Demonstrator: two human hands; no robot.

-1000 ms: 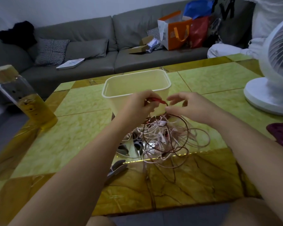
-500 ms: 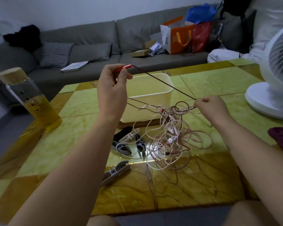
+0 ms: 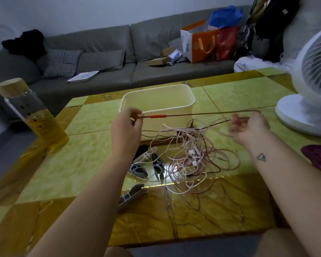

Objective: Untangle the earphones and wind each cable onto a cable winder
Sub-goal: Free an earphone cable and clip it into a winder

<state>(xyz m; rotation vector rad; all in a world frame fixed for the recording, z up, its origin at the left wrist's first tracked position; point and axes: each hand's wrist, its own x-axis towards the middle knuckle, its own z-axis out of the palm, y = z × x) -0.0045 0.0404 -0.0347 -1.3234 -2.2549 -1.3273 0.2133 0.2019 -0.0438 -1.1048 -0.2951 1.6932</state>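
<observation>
Left grip [image 3: 127, 125] tight on dark cable [image 3: 202, 114] near tub rim [image 3: 156, 89]; right grip [image 3: 248, 127] unclear

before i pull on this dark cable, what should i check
1. Left hand pinches the dark cable beside its red sleeve: ok.
2. Right hand grip on that cable: cannot tell, blurred.
3. Stretch between the hands straight, no knots: ok.
4. Dark cable free of the tangle: not ok, it runs back into the heap.
5. Cable winders beside the tangle, nothing wound on them: ok.
</observation>
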